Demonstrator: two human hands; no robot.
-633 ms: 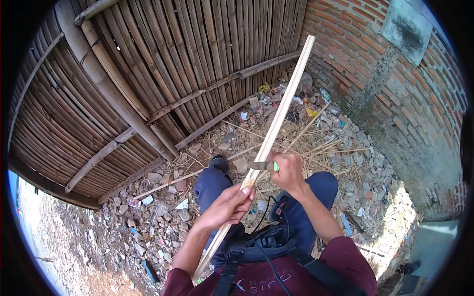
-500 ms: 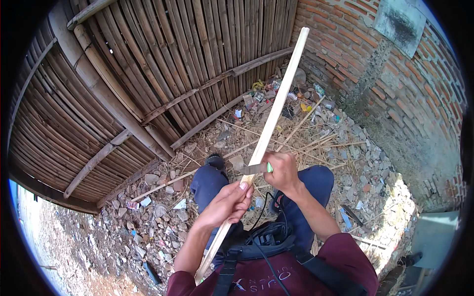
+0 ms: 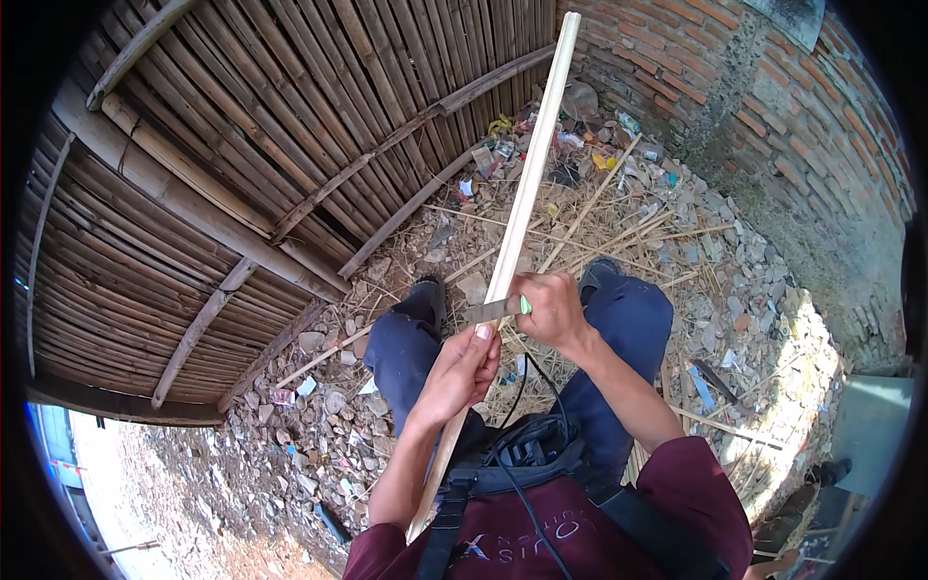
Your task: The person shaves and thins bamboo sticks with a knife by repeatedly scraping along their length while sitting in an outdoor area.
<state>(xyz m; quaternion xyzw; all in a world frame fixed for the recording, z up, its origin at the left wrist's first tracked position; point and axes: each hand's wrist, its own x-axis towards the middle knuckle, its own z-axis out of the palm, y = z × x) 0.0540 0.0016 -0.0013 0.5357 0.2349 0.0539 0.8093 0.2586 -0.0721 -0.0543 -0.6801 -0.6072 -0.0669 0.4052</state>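
My left hand (image 3: 459,372) is closed round a long pale bamboo strip (image 3: 530,184), with the thumb lying along its upper face. The strip slants from beside my left forearm up past the far rubble. In my right hand (image 3: 551,311) is a knife (image 3: 494,310). Its blade lies across the strip just above my left thumb, and a bit of green handle shows at my fist. How deep the blade sits in the bamboo I cannot tell.
My legs in dark trousers (image 3: 628,324) stand apart on either side. A bamboo slat wall (image 3: 319,126) rises at the left, a brick wall (image 3: 667,72) at the right. Stony ground (image 3: 329,406) carries litter and loose bamboo sticks (image 3: 590,208). A black cable (image 3: 522,387) hangs near my waist.
The view has shifted, and the strip's far end now sits higher and more to the left in the picture. My legs appear more extended. Both hands keep their hold, the blade still on the strip.
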